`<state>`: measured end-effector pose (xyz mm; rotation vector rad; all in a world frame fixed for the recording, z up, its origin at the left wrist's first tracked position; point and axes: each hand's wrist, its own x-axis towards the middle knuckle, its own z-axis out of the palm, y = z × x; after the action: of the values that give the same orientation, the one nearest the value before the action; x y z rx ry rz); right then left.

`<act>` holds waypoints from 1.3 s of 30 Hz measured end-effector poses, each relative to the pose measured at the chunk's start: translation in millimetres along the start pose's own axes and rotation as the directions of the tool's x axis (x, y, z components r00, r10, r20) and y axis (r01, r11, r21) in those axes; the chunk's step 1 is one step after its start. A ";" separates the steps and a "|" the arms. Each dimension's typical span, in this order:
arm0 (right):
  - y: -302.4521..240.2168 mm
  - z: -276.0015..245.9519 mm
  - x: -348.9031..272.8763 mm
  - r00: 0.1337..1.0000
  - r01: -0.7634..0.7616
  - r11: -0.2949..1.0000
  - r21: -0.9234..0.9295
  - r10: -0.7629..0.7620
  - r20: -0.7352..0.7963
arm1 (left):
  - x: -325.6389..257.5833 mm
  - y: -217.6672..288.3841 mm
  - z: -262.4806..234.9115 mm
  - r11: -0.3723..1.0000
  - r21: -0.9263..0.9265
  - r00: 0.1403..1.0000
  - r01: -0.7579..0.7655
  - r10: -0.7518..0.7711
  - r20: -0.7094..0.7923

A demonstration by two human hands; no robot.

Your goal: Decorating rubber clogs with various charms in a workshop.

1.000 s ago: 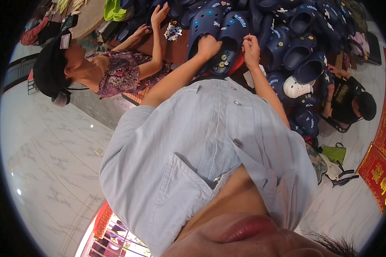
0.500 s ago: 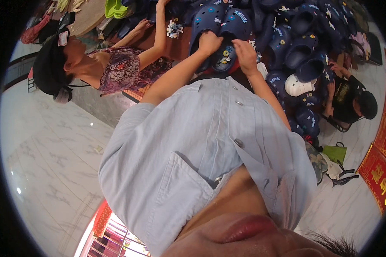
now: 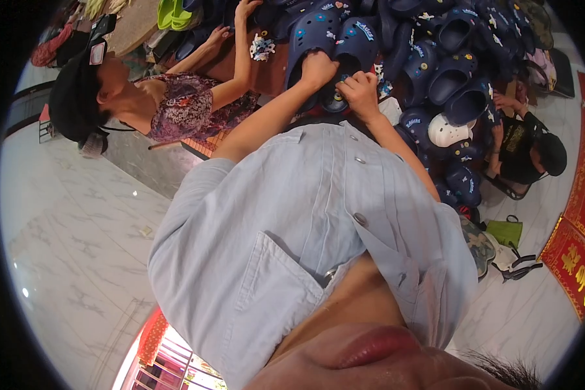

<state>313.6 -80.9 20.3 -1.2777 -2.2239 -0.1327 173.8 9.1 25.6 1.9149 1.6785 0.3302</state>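
Observation:
Two navy clogs stand side by side in front of me, the left clog (image 3: 313, 32) and the right clog (image 3: 356, 40), both with small charms on their toes. My left hand (image 3: 318, 70) is closed at the left clog's opening, its fingertips hidden inside. Over the heel end of the right clog is my right hand (image 3: 360, 92), its fingers bent and pressed together; whatever they pinch is too small to make out. Round charms (image 3: 335, 101) show inside the right clog, partly covered by that hand.
Many navy clogs (image 3: 452, 75) are heaped at the right, one white clog (image 3: 448, 132) among them. A person (image 3: 182, 107) in a patterned top works at left beside a charm cluster (image 3: 262, 47); another person (image 3: 530, 153) sits at far right. Green clogs (image 3: 173, 14) lie at far left.
My right hand has moved left and down, over the right clog's charms, and its fingers have curled together. My left hand stays at the left clog.

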 end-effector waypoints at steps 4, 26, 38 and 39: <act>0.7 1.7 -0.1 1.000 -0.029 0.999 0.041 0.029 -0.008 | 1.5 -1.8 0.0 1.000 0.001 1.000 -0.002 0.002 0.027; 128.1 -1.9 71.5 0.668 -0.680 0.728 -0.081 0.662 0.340 | -11.0 8.3 8.7 1.000 -0.020 1.000 0.003 -0.003 -0.017; 146.1 27.8 79.0 0.752 -0.466 0.864 -0.193 0.501 0.428 | -9.9 0.8 18.3 0.999 0.046 0.994 -0.008 0.013 -0.108; 151.1 30.1 74.7 0.754 -0.491 0.849 -0.195 0.526 0.393 | -9.2 2.1 18.5 1.000 0.023 0.996 -0.006 0.007 -0.084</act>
<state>396.1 68.3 5.5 -2.0836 -2.1244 0.3090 183.6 -4.5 13.5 1.9477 1.7372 0.4016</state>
